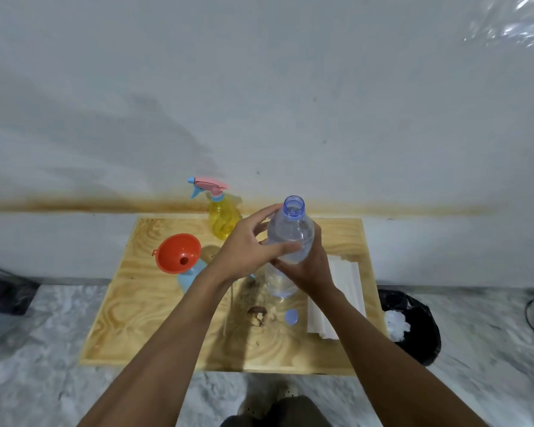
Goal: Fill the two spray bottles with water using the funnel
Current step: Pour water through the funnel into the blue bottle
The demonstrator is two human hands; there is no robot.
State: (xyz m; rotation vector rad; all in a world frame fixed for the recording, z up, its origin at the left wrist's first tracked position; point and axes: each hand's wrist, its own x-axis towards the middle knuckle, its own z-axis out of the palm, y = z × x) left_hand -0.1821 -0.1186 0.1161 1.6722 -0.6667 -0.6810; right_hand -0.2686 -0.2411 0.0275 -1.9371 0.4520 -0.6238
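Both my hands hold a clear plastic water bottle (290, 229) upright above the wooden table (142, 318). Its neck is open and water shows in its lower part. My left hand (247, 245) wraps it from the left, with the thumb across its front. My right hand (312, 263) grips it from the right and behind. The bottle's blue cap (291, 316) lies on the table below. An orange funnel (178, 253) sits in the neck of a light blue spray bottle (191, 277) at the left. A yellow spray bottle (221, 221) with a pink and blue trigger head stands at the back.
A stack of white paper (346, 300) lies on the table's right side. A small brown scrap (257, 314) lies near the cap. A black bin bag (413, 322) with white waste stands on the floor to the right. The wall rises right behind the table.
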